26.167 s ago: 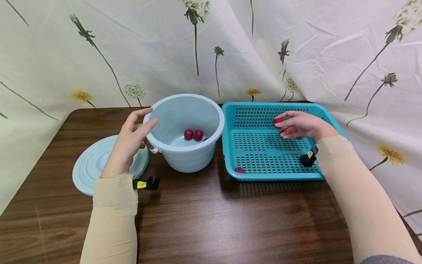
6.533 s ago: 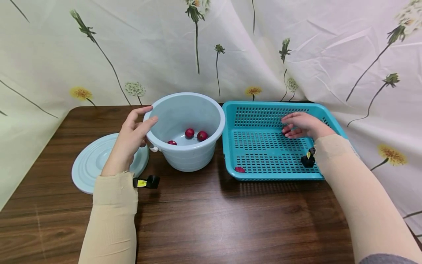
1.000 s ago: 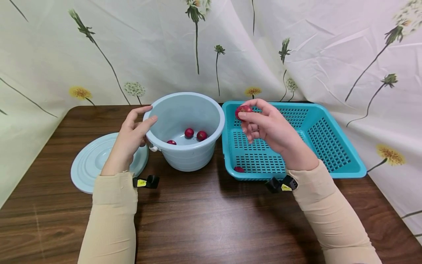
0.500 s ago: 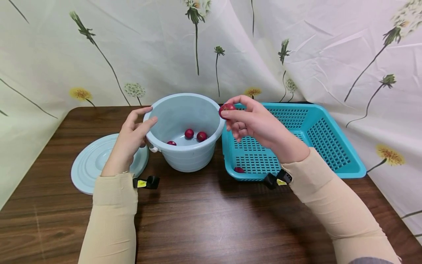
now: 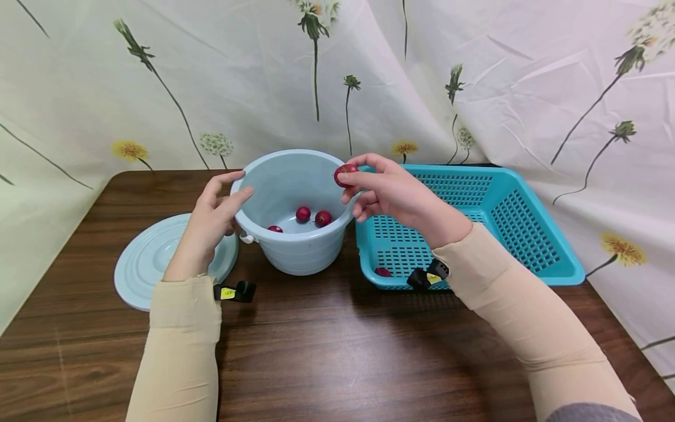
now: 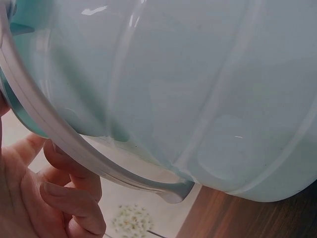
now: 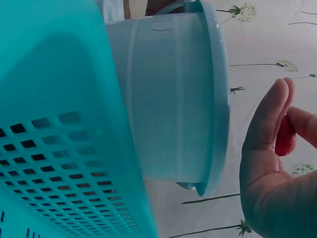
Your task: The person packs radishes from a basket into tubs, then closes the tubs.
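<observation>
A small round red radish [image 5: 345, 175] is pinched between the thumb and fingertips of my right hand [image 5: 395, 193], at the right rim of the pale blue bucket [image 5: 300, 255]. In the right wrist view the radish [image 7: 286, 138] shows between the fingers, beyond the bucket's rim. My left hand [image 5: 208, 220] holds the bucket's left rim, thumb over the edge. The left wrist view has the fingers [image 6: 69, 198] curled beside the bucket's handle [image 6: 94, 156]. Three radishes [image 5: 303, 214] lie on the bucket's floor.
A turquoise perforated basket [image 5: 548, 272] stands right of the bucket, with one red radish [image 5: 383, 272] in its near left corner. The bucket's round lid [image 5: 132, 275] lies on the wooden table [image 5: 316, 351] at left, partly behind my left forearm. A flowered cloth [image 5: 253, 76] hangs behind.
My right hand has taken a radish from the basket and carried it left to the bucket's rim. Inside the bucket the radishes lie differently than at first. My left hand has stayed put.
</observation>
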